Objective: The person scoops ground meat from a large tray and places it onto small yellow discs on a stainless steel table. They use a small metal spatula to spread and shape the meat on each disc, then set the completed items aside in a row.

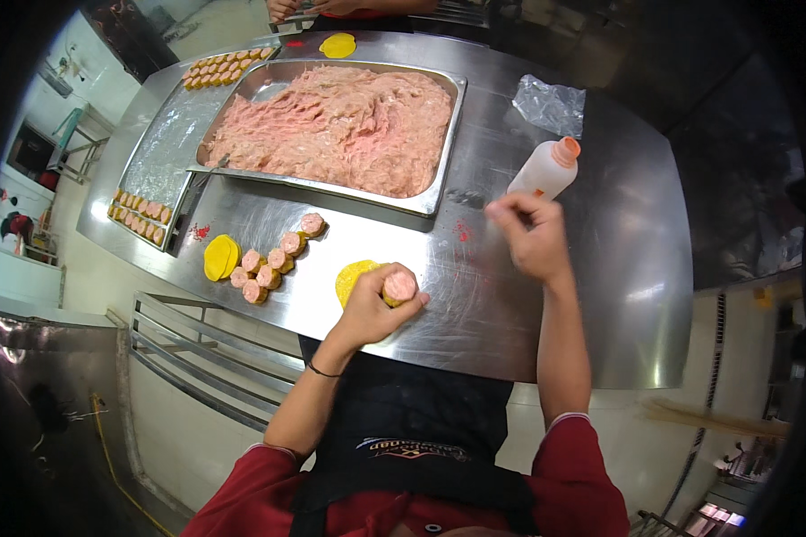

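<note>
My left hand (367, 309) is curled around a dumpling (400, 286), a yellow wrapper with pink filling showing at the top. Partly under that hand lies a yellow round wrapper (353, 276) on the steel table. To the right, my right hand (535, 237) is raised with thumb and fingers pinched together; whatever might be between them is too small to make out. Just beyond it is a white bottle (544, 172) with an orange neck. Small red bits (463, 231) are scattered left of my right hand. Several filled dumplings (278, 259) stand in a cluster to the left.
A deep steel tray (439, 192) of pink minced filling (358, 125) takes up the table's middle. Left of it, a flat tray (166, 130) carries rows of dumplings. Yellow wrappers (221, 258) are stacked near the left edge. Clear plastic (549, 105) lies far right. Another person's hands (309, 7) show beyond.
</note>
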The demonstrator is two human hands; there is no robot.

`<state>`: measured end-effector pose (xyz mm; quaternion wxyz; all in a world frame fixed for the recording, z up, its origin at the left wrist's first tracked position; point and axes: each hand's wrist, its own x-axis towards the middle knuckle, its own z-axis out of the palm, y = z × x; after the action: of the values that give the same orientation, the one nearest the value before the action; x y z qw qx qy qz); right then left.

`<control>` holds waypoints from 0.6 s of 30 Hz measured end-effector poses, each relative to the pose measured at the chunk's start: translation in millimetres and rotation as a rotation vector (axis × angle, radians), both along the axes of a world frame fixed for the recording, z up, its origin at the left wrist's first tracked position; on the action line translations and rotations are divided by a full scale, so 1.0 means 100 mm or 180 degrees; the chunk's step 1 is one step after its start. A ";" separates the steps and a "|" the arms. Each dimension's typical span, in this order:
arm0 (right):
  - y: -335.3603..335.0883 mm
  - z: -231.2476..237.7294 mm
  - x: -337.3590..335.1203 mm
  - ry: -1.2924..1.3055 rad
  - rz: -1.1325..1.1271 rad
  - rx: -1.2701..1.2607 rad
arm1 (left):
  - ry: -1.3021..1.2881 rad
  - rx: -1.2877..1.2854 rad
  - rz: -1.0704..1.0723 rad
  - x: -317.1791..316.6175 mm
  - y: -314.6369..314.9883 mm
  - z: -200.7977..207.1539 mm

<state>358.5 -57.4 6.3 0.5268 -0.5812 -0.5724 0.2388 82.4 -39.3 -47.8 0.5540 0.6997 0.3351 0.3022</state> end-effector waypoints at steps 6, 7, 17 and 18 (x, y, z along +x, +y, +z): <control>-0.24 -0.76 0.04 -0.1301 -0.0442 -0.0205 | -0.0111 0.0364 -0.0015 0.18 -0.33 -0.31; -0.27 -0.81 0.05 -0.1374 -0.0410 -0.0096 | -0.0161 0.0357 -0.0001 0.20 -0.35 -0.31; -0.30 -0.89 0.07 -0.1952 -0.0322 0.0209 | -0.0034 0.0447 -0.0275 0.23 -0.37 -0.24; -0.30 -0.90 0.07 -0.1979 -0.0301 0.0255 | 0.0008 0.0427 -0.0283 0.23 -0.37 -0.25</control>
<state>365.2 -87.9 -83.3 0.3596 -0.6311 -0.6873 0.0022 105.2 -76.5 -72.3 0.5183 0.7497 0.2834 0.2982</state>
